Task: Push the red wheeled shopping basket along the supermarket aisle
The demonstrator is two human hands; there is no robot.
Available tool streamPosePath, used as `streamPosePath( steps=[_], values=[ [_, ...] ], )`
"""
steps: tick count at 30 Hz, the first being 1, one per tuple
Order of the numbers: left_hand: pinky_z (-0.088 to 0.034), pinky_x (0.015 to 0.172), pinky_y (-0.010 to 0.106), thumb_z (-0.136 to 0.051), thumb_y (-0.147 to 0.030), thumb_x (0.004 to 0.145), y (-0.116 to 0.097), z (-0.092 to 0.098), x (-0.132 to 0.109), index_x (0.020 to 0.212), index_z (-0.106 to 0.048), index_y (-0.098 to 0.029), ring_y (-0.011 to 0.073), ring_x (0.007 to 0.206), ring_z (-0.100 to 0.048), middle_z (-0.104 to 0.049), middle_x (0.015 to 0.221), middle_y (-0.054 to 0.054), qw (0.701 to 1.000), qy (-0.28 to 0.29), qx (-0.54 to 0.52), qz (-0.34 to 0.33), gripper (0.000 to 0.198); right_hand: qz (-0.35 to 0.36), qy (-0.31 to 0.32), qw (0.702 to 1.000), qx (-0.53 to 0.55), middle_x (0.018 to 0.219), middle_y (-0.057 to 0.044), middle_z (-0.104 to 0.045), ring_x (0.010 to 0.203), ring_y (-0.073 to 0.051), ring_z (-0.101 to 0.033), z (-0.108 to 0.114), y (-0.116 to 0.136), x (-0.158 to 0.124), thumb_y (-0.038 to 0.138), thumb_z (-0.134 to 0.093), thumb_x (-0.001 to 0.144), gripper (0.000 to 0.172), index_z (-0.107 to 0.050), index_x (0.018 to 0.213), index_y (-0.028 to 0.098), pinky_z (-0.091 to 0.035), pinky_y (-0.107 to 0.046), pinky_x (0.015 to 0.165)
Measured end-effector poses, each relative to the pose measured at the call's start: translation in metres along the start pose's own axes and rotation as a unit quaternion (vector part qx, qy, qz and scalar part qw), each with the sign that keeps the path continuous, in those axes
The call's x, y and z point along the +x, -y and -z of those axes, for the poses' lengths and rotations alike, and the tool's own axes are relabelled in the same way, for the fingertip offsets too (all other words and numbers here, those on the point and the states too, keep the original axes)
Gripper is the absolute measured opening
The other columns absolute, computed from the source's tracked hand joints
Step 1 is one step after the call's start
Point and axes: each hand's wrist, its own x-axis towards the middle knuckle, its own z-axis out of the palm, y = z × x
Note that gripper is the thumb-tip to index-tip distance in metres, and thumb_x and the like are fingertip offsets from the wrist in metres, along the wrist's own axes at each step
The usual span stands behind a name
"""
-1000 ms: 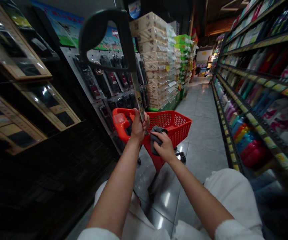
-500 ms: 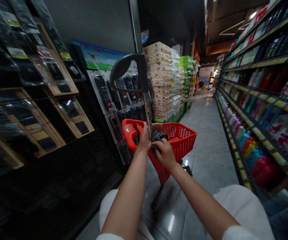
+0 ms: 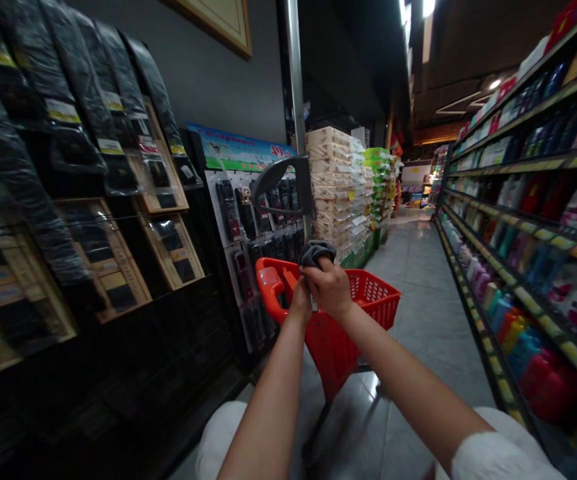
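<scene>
My right hand (image 3: pixel 332 288) is closed on a dark grey cloth (image 3: pixel 317 253), bunched against the metal pole (image 3: pixel 295 87) that rises by the red shopping cart (image 3: pixel 333 350). Just to its left and slightly lower, my left hand (image 3: pixel 302 300) wraps round the same pole, its fingers partly hidden behind the right hand. A grey loop-shaped handle (image 3: pixel 283 212) is fixed to the pole above both hands. The cart's red plastic push bar (image 3: pixel 269 283) lies left of my left hand, and its slotted basket extends beyond my hands.
Packaged belts (image 3: pixel 63 120) and wooden gift boxes (image 3: pixel 168 250) hang on the left wall. A pegboard rack (image 3: pixel 228 250) stands behind the cart, with stacked cartons (image 3: pixel 331 187) beyond. Shelves of bottles (image 3: pixel 523 247) line the right side of the tiled aisle (image 3: pixel 413 267).
My right hand has moved the cloth up along the pole. My left hand, earlier with fingers extended beside the pole, now curls round it. The camera view has shifted, so the scene sits lower.
</scene>
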Motion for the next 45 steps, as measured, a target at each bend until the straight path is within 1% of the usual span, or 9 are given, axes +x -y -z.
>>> streamPosePath(
  steps=[3, 7, 11, 19, 24, 28, 33, 39, 45],
  values=[
    [-0.056, 0.074, 0.034, -0.056, -0.058, 0.088, -0.001, 0.001, -0.003, 0.090, -0.071, -0.021, 0.0252, 0.093, -0.071, -0.074, 0.080, 0.007, 1.000, -0.011, 0.009, 0.004, 0.040, 0.010, -0.045, 0.999, 0.016, 0.113, -0.011, -0.061, 0.098, -0.026, -0.058, 0.010, 0.001, 0.032, 0.023, -0.055, 0.092, 0.024, -0.076, 0.103, 0.026, -0.049, -0.039, 0.089],
    [-0.058, 0.076, 0.035, -0.043, -0.067, 0.091, -0.005, 0.001, -0.008, 0.095, -0.072, -0.017, 0.0260, 0.090, -0.074, -0.076, 0.087, 0.014, 0.997, 0.034, 0.054, 0.049, 0.058, 0.046, -0.174, 0.981, 0.069, 0.124, -0.009, -0.056, 0.114, -0.027, -0.055, 0.036, 0.004, 0.110, 0.025, -0.050, 0.094, 0.030, -0.068, 0.118, 0.026, -0.049, -0.044, 0.099],
    [-0.057, 0.083, 0.037, -0.035, -0.061, 0.097, -0.007, 0.003, -0.012, 0.106, -0.072, -0.015, 0.0268, 0.093, -0.074, -0.077, 0.092, 0.015, 0.993, 0.076, 0.077, 0.041, 0.060, 0.103, -0.177, 0.978, 0.042, 0.138, -0.010, -0.047, 0.126, -0.031, -0.048, 0.048, 0.010, 0.159, 0.025, -0.055, 0.091, 0.044, -0.058, 0.135, 0.026, -0.044, -0.053, 0.106],
    [-0.059, 0.082, 0.039, -0.046, -0.061, 0.092, -0.007, 0.005, -0.013, 0.114, -0.070, -0.016, 0.0287, 0.093, -0.075, -0.078, 0.092, 0.016, 0.996, 0.057, 0.068, 0.020, 0.056, 0.120, -0.082, 0.989, 0.017, 0.136, -0.015, -0.047, 0.124, -0.035, -0.050, 0.025, 0.004, 0.114, 0.017, -0.048, 0.093, 0.040, -0.067, 0.127, 0.024, -0.043, -0.055, 0.107],
    [-0.058, 0.085, 0.040, -0.047, -0.059, 0.092, -0.008, 0.003, -0.013, 0.111, -0.070, -0.012, 0.0290, 0.095, -0.074, -0.077, 0.093, 0.018, 0.995, 0.054, 0.086, 0.025, 0.056, 0.128, -0.128, 0.983, 0.004, 0.140, -0.011, -0.044, 0.123, -0.032, -0.048, 0.044, 0.010, 0.159, 0.016, -0.046, 0.094, 0.044, -0.060, 0.135, 0.025, -0.045, -0.052, 0.104],
    [-0.056, 0.090, 0.041, -0.045, -0.060, 0.092, -0.008, 0.003, -0.013, 0.114, -0.068, -0.012, 0.0282, 0.099, -0.073, -0.077, 0.097, 0.018, 0.994, 0.049, 0.097, 0.025, 0.058, 0.145, -0.064, 0.981, -0.109, 0.134, -0.014, -0.053, 0.112, -0.029, -0.052, 0.065, 0.032, 0.189, 0.013, -0.044, 0.094, 0.044, -0.060, 0.134, 0.020, -0.046, -0.046, 0.096],
    [-0.056, 0.091, 0.040, -0.037, -0.058, 0.096, -0.007, 0.004, -0.013, 0.114, -0.068, -0.011, 0.0273, 0.099, -0.073, -0.076, 0.100, 0.018, 0.992, 0.050, 0.117, 0.023, 0.058, 0.175, -0.010, 0.966, -0.189, 0.120, -0.015, -0.061, 0.097, -0.026, -0.053, 0.075, 0.061, 0.185, 0.015, -0.041, 0.096, 0.038, -0.065, 0.125, 0.017, -0.045, -0.039, 0.082],
    [-0.059, 0.086, 0.038, -0.044, -0.059, 0.093, 0.000, 0.005, -0.005, 0.113, -0.065, -0.012, 0.0267, 0.096, -0.074, -0.076, 0.098, 0.018, 0.995, 0.011, 0.099, 0.011, 0.055, 0.272, 0.064, 0.933, -0.228, 0.122, -0.013, -0.063, 0.097, -0.025, -0.051, 0.058, 0.093, 0.164, 0.011, -0.038, 0.097, 0.039, -0.066, 0.122, 0.020, -0.043, -0.034, 0.072],
    [-0.058, 0.088, 0.038, -0.050, -0.064, 0.089, -0.002, 0.010, -0.005, 0.106, -0.065, -0.013, 0.0273, 0.098, -0.074, -0.076, 0.097, 0.018, 0.994, 0.036, 0.103, 0.008, 0.056, 0.345, 0.089, 0.905, -0.231, 0.118, -0.009, -0.067, 0.102, -0.025, -0.050, 0.041, 0.059, 0.132, 0.021, -0.040, 0.102, 0.036, -0.068, 0.123, 0.026, -0.042, -0.032, 0.074]
  ],
)
